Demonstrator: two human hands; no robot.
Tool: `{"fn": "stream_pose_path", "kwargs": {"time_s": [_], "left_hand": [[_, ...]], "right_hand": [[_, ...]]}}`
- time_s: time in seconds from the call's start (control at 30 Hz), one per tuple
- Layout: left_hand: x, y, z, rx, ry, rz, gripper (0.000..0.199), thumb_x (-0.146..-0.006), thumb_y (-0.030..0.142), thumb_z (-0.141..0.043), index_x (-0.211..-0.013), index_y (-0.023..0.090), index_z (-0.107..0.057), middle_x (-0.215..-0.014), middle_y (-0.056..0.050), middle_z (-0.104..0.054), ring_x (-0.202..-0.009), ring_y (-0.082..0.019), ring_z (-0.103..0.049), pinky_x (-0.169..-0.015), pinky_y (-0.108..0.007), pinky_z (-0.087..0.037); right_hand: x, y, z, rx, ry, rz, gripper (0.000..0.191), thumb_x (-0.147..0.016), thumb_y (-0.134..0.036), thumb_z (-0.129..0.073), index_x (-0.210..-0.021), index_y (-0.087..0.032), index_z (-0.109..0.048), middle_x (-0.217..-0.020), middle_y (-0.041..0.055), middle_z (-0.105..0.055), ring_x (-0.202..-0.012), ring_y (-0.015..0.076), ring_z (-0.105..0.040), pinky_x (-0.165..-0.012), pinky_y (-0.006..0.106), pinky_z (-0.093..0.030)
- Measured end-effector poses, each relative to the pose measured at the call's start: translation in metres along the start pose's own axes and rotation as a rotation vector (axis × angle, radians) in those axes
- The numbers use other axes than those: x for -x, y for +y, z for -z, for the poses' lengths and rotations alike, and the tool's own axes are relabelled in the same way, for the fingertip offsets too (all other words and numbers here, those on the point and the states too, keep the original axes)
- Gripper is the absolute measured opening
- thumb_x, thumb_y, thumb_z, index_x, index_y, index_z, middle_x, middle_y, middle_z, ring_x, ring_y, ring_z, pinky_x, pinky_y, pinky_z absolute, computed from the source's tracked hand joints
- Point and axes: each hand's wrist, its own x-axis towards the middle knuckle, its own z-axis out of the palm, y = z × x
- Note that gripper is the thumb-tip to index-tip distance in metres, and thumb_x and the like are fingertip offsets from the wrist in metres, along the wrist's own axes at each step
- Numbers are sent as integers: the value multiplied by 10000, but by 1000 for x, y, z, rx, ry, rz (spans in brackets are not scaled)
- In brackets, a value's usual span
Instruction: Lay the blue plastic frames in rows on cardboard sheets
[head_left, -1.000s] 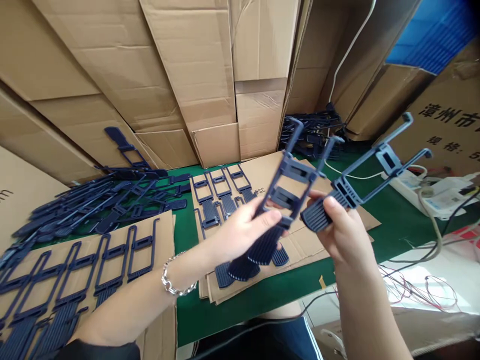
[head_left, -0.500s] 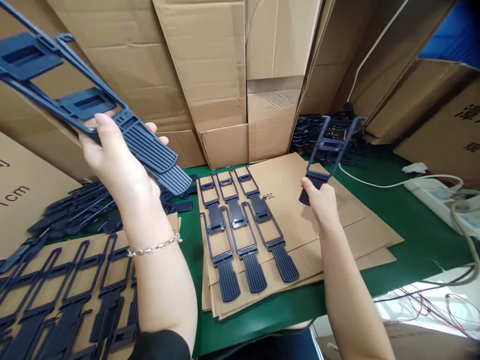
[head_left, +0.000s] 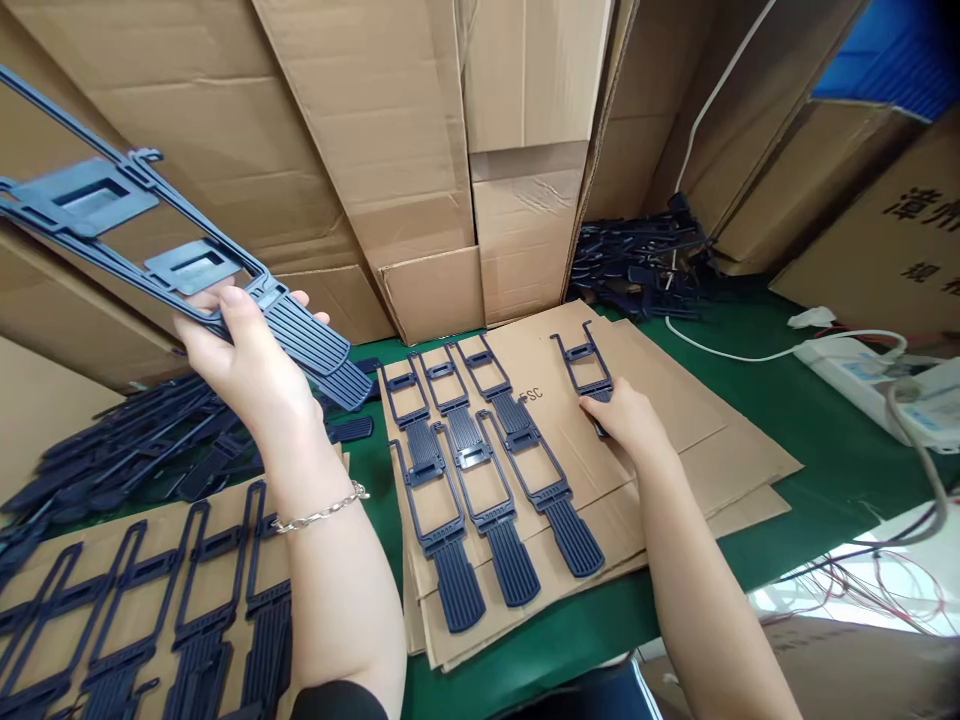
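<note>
My left hand (head_left: 251, 345) is raised at the left, closed around a stack of dark blue plastic frames (head_left: 311, 335), each with a ribbed tongue and a slotted crossbar. At the right, my right hand (head_left: 626, 415) grips the ribbed end of one more dark blue plastic frame (head_left: 587, 365), low over the cardboard sheet (head_left: 551, 345); whether it touches the sheet I cannot tell. Left of it, similar plastic frames (head_left: 508, 525) lie in two rows on the cardboard, their ribbed ends toward me.
More frames (head_left: 142, 560) lie on cardboard at the lower left, beside a loose pile (head_left: 135, 430). Another dark pile (head_left: 637, 260) sits at the back right. Cardboard panels (head_left: 360, 150) stand behind the green table (head_left: 750, 345). A white power strip (head_left: 855, 385) and cables are at the right.
My right hand has lowered its frame toward the cardboard and moved slightly left. My left hand, still holding the stack, is a little lower in view. The camera view has shifted slightly.
</note>
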Motion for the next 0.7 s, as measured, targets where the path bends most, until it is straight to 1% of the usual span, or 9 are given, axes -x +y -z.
{"fn": "stream_pose_path", "kwargs": {"time_s": [0.1, 0.2, 0.23, 0.3, 0.37, 0.43, 0.53, 0.63, 0.7], "left_hand": [[0, -6, -4, 45, 4, 23, 114, -863, 259, -433, -893, 171, -367, -801, -1, -554, -615, -137, -630, -487, -277, -548], [5, -9, -8, 63, -14, 101, 129, -858, 246, -458, -910, 150, -389, -712, 4, -560, -581, -147, -629, -436, -247, -522], [7, -9, -9, 57, -25, 126, 136, -854, 244, -469, -911, 145, -396, -696, 2, -565, -581, -152, -631, -431, -240, -518], [11, -10, -11, 30, -40, 169, 141, -845, 243, -490, -903, 141, -411, -684, 0, -575, -582, -149, -634, -432, -220, -512], [13, -11, -12, 10, -53, 205, 137, -840, 242, -502, -894, 142, -425, -668, 8, -575, -572, -130, -628, -448, -201, -512], [15, -12, -13, 2, -67, 223, 136, -838, 242, -511, -889, 144, -432, -648, 17, -571, -563, -116, -621, -469, -196, -518], [16, -14, -14, -11, -93, 223, 140, -839, 246, -516, -886, 145, -430, -627, 20, -570, -555, -111, -616, -503, -210, -533], [17, -16, -16, -25, -111, 207, 145, -838, 249, -519, -887, 137, -440, -624, 16, -570, -555, -112, -614, -530, -227, -545], [18, -17, -16, -40, -118, 193, 160, -832, 259, -527, -892, 129, -454, -643, 6, -572, -572, -121, -619, -523, -234, -548]], "right_hand": [[1, 1, -1, 57, 17, 45, 456, -769, -461, -503, -1101, -149, -515, -1013, 152, -608, -933, 293, -578, -711, 363, -457], [2, 4, -1, 109, 119, 137, 543, -776, -410, -529, -1211, -92, -463, -1120, 184, -553, -1048, 296, -525, -808, 357, -432], [2, 5, 0, 132, 140, 159, 555, -775, -409, -535, -1220, -85, -463, -1129, 188, -540, -1062, 297, -514, -823, 356, -424], [2, 7, 0, 180, 129, 178, 521, -770, -443, -538, -1163, -101, -520, -1079, 177, -545, -1035, 299, -521, -805, 359, -425], [3, 7, -1, 215, 84, 185, 450, -764, -471, -537, -1051, -127, -581, -1002, 153, -553, -970, 289, -543, -755, 353, -434], [4, 5, -4, 236, 63, 204, 390, -775, -451, -528, -997, -138, -596, -947, 135, -553, -914, 271, -556, -718, 341, -436], [5, -2, -13, 251, 90, 276, 347, -813, -379, -492, -1033, -127, -587, -928, 132, -553, -892, 261, -556, -731, 339, -433], [6, -8, -22, 242, 110, 354, 382, -842, -344, -463, -1131, -114, -559, -1004, 146, -549, -956, 271, -537, -805, 351, -425], [8, -12, -25, 227, 89, 412, 423, -842, -336, -462, -1201, -120, -524, -1066, 146, -543, -1016, 282, -511, -852, 363, -416]]}}
